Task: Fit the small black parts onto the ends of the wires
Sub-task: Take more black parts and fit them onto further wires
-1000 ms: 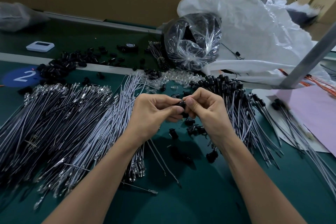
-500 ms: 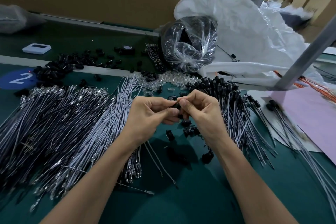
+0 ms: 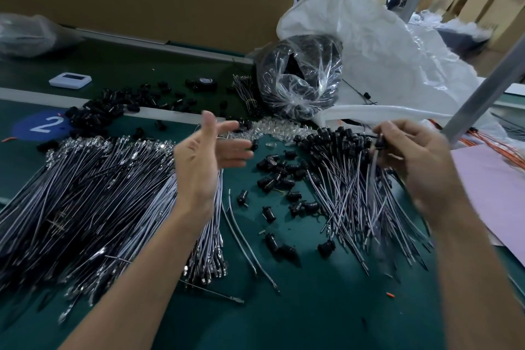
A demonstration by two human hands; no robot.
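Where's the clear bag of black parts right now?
Head view: the clear bag of black parts sits far centre on the green table, just behind the small clear pieces, with the big white sack on its right.

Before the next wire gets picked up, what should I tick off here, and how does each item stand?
1. Left hand free: ok, open and empty.
2. Right hand grips a wire capped with a black part: ok.
3. Black part fully seated: cannot tell, blurred.
4. Loose black parts lie between the hands: ok.
5. Uncapped wires lie at the left: ok.
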